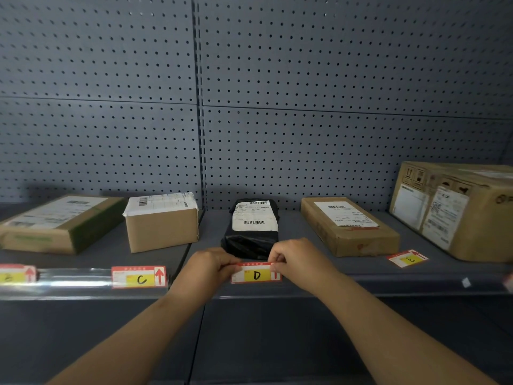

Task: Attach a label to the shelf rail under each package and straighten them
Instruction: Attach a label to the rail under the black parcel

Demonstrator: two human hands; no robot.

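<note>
Both hands are on the D label (256,275), holding it against the shelf rail (361,283) right below the black package (252,232). The left hand (213,266) has its fingers (231,263) pinching the label's left end, and the right hand (294,261) has its fingers (274,259) pinching the right end. It looks pretty much level from here. The C label (138,277) sits in the rail under the small cardboard box (162,222), with another label (16,275) at the far left. The E label (407,258) is lying loose and tilted on the shelf (205,232), between the flat box (349,226) and the big carton (455,207).
</note>
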